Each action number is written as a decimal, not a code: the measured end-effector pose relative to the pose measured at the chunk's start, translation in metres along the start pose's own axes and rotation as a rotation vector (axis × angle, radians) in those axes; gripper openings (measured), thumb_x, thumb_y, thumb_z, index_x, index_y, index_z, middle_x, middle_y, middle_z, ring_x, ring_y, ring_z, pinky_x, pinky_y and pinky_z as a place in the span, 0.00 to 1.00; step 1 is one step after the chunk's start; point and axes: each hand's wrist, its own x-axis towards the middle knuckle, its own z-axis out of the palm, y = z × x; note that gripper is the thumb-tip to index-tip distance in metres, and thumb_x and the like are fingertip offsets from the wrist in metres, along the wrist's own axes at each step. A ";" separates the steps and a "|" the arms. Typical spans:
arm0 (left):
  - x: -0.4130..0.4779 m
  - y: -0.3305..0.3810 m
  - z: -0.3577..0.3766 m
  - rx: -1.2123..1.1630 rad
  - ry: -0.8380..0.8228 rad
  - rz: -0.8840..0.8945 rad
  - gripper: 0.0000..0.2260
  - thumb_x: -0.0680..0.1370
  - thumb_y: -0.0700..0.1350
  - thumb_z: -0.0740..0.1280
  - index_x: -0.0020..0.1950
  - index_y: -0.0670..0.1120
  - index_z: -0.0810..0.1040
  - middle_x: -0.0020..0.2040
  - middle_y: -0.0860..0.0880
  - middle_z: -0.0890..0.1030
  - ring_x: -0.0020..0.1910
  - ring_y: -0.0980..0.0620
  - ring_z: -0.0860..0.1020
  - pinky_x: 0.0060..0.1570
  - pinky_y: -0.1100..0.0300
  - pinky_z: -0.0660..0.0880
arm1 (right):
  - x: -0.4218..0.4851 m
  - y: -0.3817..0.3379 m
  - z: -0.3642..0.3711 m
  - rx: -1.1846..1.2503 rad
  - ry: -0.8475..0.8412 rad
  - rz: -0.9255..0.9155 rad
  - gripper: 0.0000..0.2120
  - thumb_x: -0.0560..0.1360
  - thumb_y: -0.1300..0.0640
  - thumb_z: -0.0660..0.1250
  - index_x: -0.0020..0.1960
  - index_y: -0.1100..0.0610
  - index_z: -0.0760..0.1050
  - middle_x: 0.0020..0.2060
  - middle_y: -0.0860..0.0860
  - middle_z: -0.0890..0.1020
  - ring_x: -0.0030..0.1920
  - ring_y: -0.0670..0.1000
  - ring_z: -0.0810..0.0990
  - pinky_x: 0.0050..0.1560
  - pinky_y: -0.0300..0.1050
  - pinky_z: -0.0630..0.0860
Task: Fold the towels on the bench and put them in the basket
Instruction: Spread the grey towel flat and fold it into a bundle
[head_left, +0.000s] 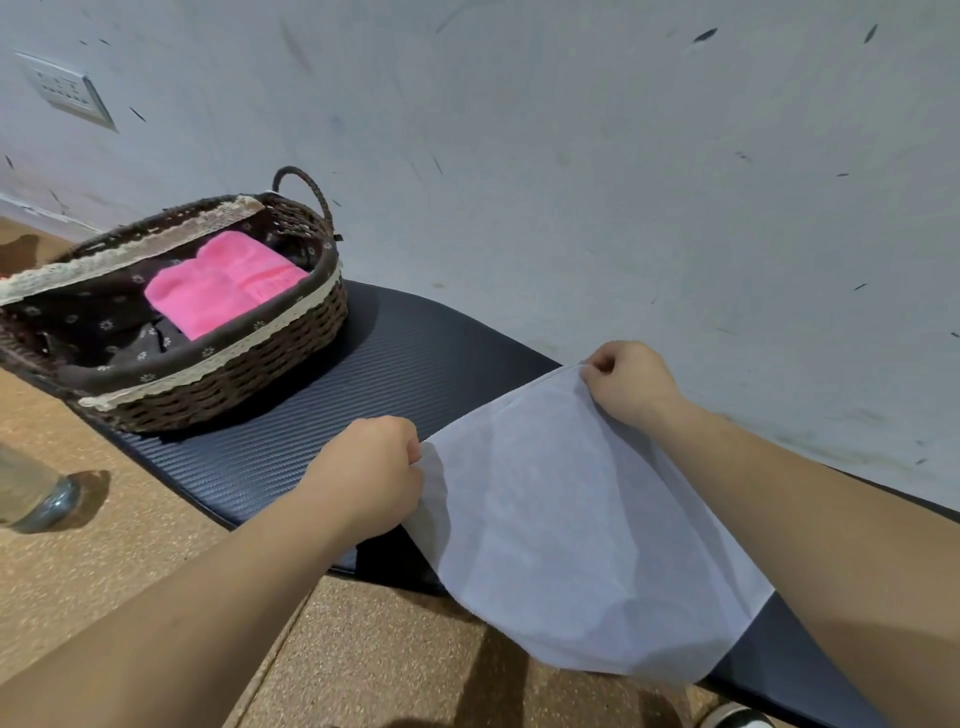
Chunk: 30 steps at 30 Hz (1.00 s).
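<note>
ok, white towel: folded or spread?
Spread: white towel held out as one open sheet, left hand and right hand pinching its corners.

Both arms are bare and stretched out in front of the person, set well apart. The left hand (371, 470) is curled into a loose fist, knuckles up, pinching the left corner of the white towel (561, 519) between thumb and bent fingers. The right hand (631, 382) is farther out, fingers tucked under, gripping the towel's far corner. The towel's upper edge runs taut from one hand to the other. The left forearm (208, 597) comes in on the towel's left; the right forearm (805, 509) lies along its right side, wrist nearly straight.
</note>
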 end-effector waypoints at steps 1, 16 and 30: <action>0.000 0.000 -0.001 -0.010 0.004 0.000 0.06 0.77 0.46 0.68 0.42 0.54 0.74 0.45 0.53 0.80 0.46 0.49 0.78 0.45 0.55 0.78 | 0.000 0.000 -0.001 0.012 0.015 0.004 0.05 0.80 0.53 0.65 0.48 0.51 0.79 0.42 0.46 0.82 0.48 0.53 0.81 0.49 0.48 0.77; 0.013 0.002 0.001 -0.012 0.016 -0.111 0.02 0.78 0.45 0.66 0.46 0.50 0.73 0.48 0.49 0.78 0.47 0.46 0.77 0.40 0.55 0.70 | 0.013 -0.001 0.009 0.070 0.009 0.094 0.08 0.80 0.51 0.63 0.55 0.53 0.77 0.50 0.50 0.82 0.55 0.56 0.81 0.52 0.50 0.77; 0.009 0.008 -0.015 -0.073 0.056 -0.149 0.05 0.76 0.48 0.70 0.45 0.47 0.79 0.45 0.47 0.83 0.45 0.45 0.80 0.43 0.54 0.77 | -0.132 0.073 -0.012 -0.500 -0.199 -0.423 0.35 0.80 0.29 0.38 0.83 0.41 0.42 0.83 0.46 0.39 0.82 0.47 0.36 0.82 0.54 0.44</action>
